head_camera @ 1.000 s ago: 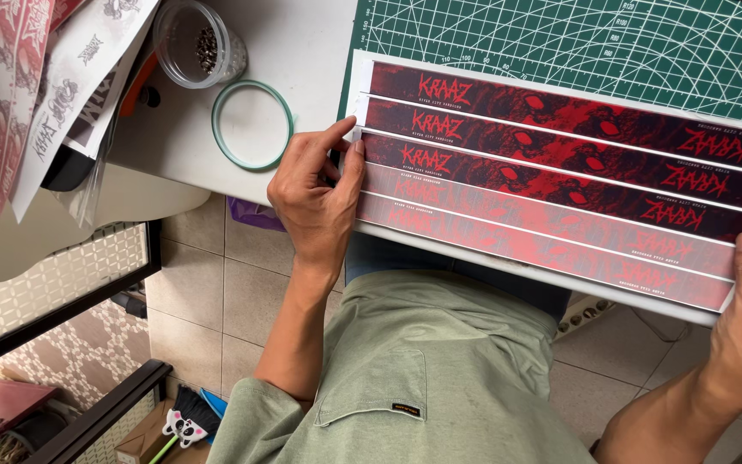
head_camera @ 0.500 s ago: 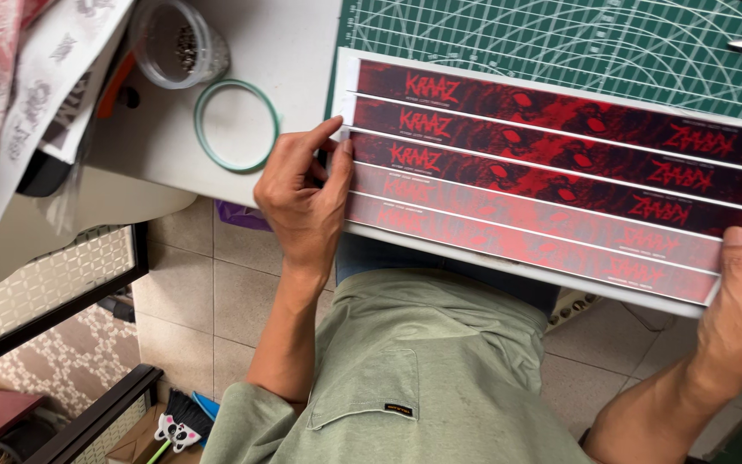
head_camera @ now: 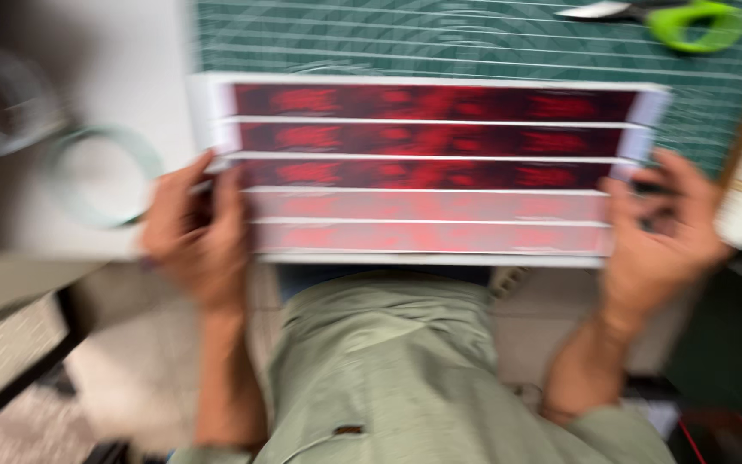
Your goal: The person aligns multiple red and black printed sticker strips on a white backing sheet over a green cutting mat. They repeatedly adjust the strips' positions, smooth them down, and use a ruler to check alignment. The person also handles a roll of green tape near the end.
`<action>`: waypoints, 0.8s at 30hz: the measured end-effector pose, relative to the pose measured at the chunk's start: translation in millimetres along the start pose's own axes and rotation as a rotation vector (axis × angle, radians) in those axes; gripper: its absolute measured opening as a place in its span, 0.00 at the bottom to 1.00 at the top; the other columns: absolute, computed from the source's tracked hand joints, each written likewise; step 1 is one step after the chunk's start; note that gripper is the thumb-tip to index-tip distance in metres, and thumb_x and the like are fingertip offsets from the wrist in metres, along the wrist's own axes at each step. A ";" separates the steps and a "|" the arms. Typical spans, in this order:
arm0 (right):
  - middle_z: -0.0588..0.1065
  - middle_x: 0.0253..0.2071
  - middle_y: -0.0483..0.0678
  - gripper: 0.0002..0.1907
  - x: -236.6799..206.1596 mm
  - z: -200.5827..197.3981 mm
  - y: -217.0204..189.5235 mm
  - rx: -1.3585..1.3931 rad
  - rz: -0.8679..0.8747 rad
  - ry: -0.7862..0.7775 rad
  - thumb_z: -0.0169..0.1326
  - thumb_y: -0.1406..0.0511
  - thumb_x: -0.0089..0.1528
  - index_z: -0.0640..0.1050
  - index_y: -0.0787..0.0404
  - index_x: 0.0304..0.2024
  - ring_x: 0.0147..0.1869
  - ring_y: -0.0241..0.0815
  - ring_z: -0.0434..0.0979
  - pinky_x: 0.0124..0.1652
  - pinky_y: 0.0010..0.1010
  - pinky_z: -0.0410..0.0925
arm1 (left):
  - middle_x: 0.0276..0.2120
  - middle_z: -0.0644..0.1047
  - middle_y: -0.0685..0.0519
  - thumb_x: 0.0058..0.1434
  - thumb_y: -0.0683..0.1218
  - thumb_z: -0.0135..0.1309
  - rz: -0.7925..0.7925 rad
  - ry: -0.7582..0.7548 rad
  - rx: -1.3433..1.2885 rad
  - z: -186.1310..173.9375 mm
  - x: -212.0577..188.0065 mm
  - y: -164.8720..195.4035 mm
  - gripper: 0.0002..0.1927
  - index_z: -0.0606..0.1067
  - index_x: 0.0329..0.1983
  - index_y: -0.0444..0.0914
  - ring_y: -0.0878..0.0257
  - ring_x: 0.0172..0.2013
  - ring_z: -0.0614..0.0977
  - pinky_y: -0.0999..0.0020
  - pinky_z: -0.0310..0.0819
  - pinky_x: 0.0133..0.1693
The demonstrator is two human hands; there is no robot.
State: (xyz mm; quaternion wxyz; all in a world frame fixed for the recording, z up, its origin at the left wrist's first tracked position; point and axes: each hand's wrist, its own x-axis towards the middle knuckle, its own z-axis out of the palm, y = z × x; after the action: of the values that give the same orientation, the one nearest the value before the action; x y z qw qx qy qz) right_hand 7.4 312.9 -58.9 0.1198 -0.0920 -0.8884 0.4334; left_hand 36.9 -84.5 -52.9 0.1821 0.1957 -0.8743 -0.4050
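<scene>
Both forearms are raised from the near edge of the picture, on either side of a pale green shirt [head_camera: 388, 369]. The left hand [head_camera: 195, 232] is held at the left end of a wide white sheet printed with dark red and pale pink bands [head_camera: 427, 172], and the right hand [head_camera: 659, 232] at its right end. The sheet is laid across the near edge of a dark green gridded cutting mat [head_camera: 474, 43], with its near margin overhanging the tabletop [head_camera: 88, 77]. Bare mat is seen beyond the sheet as far as green-handled scissors [head_camera: 680, 19] at the far right. A pale green ring [head_camera: 100, 176] lies just left of the left hand. The fingers of both hands are curled and closed on the sheet's ends, though blur hides the exact grip.
</scene>
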 end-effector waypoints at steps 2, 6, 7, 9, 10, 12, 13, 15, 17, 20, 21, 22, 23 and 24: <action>0.80 0.48 0.51 0.22 1.5 -4.2 1.6 -0.086 -0.078 -0.001 0.69 0.79 0.67 0.78 0.67 0.61 0.39 0.29 0.73 0.36 0.16 0.64 | 0.37 0.79 0.51 0.70 0.34 0.66 0.034 -0.010 0.062 1.7 -3.0 2.9 0.10 0.82 0.53 0.33 0.71 0.27 0.74 0.76 0.66 0.30; 0.80 0.49 0.52 0.20 2.8 -4.8 3.4 -0.081 -0.162 -0.016 0.69 0.76 0.68 0.77 0.66 0.60 0.43 0.31 0.78 0.36 0.17 0.66 | 0.40 0.79 0.49 0.68 0.32 0.64 0.047 -0.020 0.082 4.3 -4.7 6.9 0.11 0.82 0.53 0.31 0.68 0.30 0.77 0.76 0.69 0.30; 0.80 0.49 0.52 0.21 2.9 -5.4 2.3 -0.093 -0.147 -0.013 0.69 0.76 0.67 0.77 0.66 0.60 0.41 0.30 0.76 0.35 0.17 0.65 | 0.42 0.79 0.48 0.69 0.33 0.64 0.039 -0.020 0.084 3.4 -4.7 7.3 0.11 0.82 0.53 0.32 0.68 0.32 0.79 0.77 0.71 0.30; 0.81 0.48 0.52 0.23 4.0 -4.2 0.7 -0.106 -0.119 -0.012 0.70 0.74 0.66 0.78 0.65 0.62 0.37 0.29 0.74 0.34 0.16 0.63 | 0.41 0.80 0.47 0.70 0.32 0.65 0.108 -0.027 0.123 4.2 -5.3 6.9 0.11 0.82 0.54 0.30 0.66 0.34 0.80 0.77 0.72 0.32; 0.81 0.48 0.52 0.22 4.4 -4.0 -0.4 -0.117 -0.118 -0.011 0.70 0.74 0.66 0.78 0.65 0.61 0.37 0.28 0.73 0.33 0.16 0.63 | 0.40 0.80 0.47 0.70 0.32 0.65 0.117 -0.027 0.130 3.9 -5.4 6.6 0.11 0.82 0.54 0.30 0.66 0.34 0.80 0.77 0.72 0.32; 0.81 0.50 0.51 0.22 5.3 -4.2 -2.1 -0.139 -0.116 -0.007 0.70 0.74 0.66 0.78 0.66 0.61 0.36 0.28 0.73 0.32 0.16 0.61 | 0.39 0.80 0.47 0.70 0.32 0.65 0.110 -0.024 0.128 3.9 -5.6 6.0 0.11 0.82 0.54 0.30 0.66 0.33 0.80 0.77 0.72 0.32; 0.81 0.49 0.51 0.22 5.3 -4.1 -2.7 -0.129 -0.118 -0.010 0.70 0.74 0.66 0.78 0.66 0.60 0.37 0.28 0.73 0.32 0.16 0.61 | 0.39 0.80 0.47 0.69 0.32 0.65 0.093 -0.022 0.120 3.7 -5.6 5.9 0.11 0.82 0.53 0.30 0.67 0.32 0.79 0.77 0.72 0.31; 0.81 0.48 0.51 0.20 5.4 -4.1 -2.8 -0.110 -0.122 -0.016 0.70 0.74 0.67 0.77 0.66 0.59 0.37 0.28 0.73 0.33 0.16 0.62 | 0.39 0.80 0.47 0.69 0.32 0.65 0.081 -0.020 0.111 4.7 -5.2 6.0 0.11 0.82 0.53 0.31 0.67 0.32 0.80 0.78 0.71 0.31; 0.81 0.48 0.51 0.22 5.2 -3.8 -2.2 -0.109 -0.120 -0.015 0.70 0.74 0.67 0.78 0.65 0.61 0.37 0.28 0.73 0.32 0.16 0.62 | 0.39 0.80 0.47 0.69 0.32 0.65 0.072 -0.018 0.106 4.9 -4.7 6.7 0.11 0.82 0.53 0.31 0.67 0.32 0.79 0.78 0.71 0.31; 0.81 0.49 0.51 0.22 4.8 -4.5 -1.1 -0.120 -0.117 -0.009 0.70 0.75 0.66 0.78 0.65 0.61 0.36 0.28 0.72 0.31 0.16 0.59 | 0.40 0.79 0.48 0.68 0.32 0.64 0.059 -0.013 0.079 5.3 -5.1 7.3 0.12 0.81 0.54 0.31 0.68 0.31 0.79 0.78 0.71 0.31; 0.81 0.49 0.51 0.22 4.5 -4.6 -0.7 -0.124 -0.116 -0.007 0.70 0.76 0.66 0.78 0.65 0.61 0.35 0.28 0.72 0.31 0.16 0.58 | 0.41 0.79 0.48 0.68 0.32 0.63 0.050 -0.012 0.052 5.7 -4.7 6.9 0.13 0.81 0.55 0.32 0.69 0.31 0.78 0.78 0.71 0.31; 0.80 0.49 0.50 0.22 4.1 -5.5 -0.2 -0.111 -0.092 0.003 0.70 0.76 0.66 0.78 0.66 0.60 0.36 0.28 0.71 0.32 0.16 0.60 | 0.42 0.79 0.48 0.67 0.32 0.63 0.040 -0.008 0.029 5.2 -4.1 6.3 0.14 0.81 0.56 0.32 0.70 0.30 0.78 0.79 0.71 0.31; 0.80 0.48 0.49 0.21 3.4 -6.8 0.3 -0.088 -0.069 0.005 0.70 0.76 0.67 0.78 0.66 0.60 0.37 0.28 0.71 0.34 0.16 0.61 | 0.40 0.79 0.50 0.69 0.34 0.64 0.032 -0.017 0.030 6.1 -3.9 5.7 0.12 0.81 0.55 0.32 0.70 0.29 0.77 0.78 0.68 0.30; 0.79 0.48 0.48 0.21 1.8 -4.9 2.0 -0.050 -0.046 0.000 0.70 0.76 0.67 0.78 0.66 0.60 0.38 0.28 0.71 0.35 0.16 0.62 | 0.37 0.80 0.51 0.71 0.35 0.65 0.024 -0.016 0.046 4.9 -2.3 4.6 0.10 0.81 0.53 0.32 0.71 0.27 0.76 0.77 0.66 0.29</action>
State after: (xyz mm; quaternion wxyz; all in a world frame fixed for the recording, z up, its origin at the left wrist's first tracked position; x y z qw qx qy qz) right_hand 7.2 318.3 -57.3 0.1273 -0.0745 -0.9010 0.4080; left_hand 35.6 -77.5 -52.6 0.1752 0.1861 -0.8871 -0.3844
